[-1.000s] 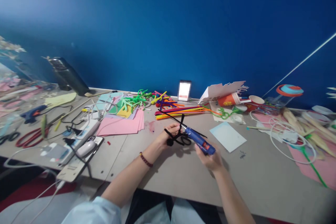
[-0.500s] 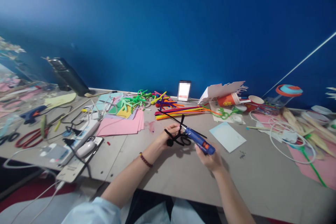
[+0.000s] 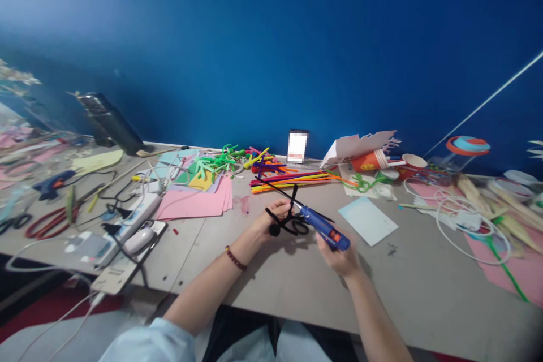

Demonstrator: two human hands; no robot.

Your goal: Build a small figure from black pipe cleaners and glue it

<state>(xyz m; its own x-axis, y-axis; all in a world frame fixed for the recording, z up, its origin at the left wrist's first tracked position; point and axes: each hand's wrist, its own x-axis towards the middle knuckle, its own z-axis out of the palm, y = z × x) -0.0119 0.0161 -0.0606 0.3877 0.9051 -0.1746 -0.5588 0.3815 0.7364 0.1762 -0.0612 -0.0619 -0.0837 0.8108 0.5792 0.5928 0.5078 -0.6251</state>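
A left hand (image 3: 274, 216) pinches a black fuzzy-wire figure (image 3: 290, 218), fingertips partly hidden behind the dark strands. Just right of that grip, the nozzle of a blue glue gun (image 3: 318, 223) overlaps the figure, contact impossible to make out. Farther right, a right hand (image 3: 341, 260) clasps the gun, most fingers obscured.

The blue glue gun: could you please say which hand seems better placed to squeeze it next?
Probably the right hand: it grips the blue glue gun, while the left hand holds the black pipe-cleaner shape.
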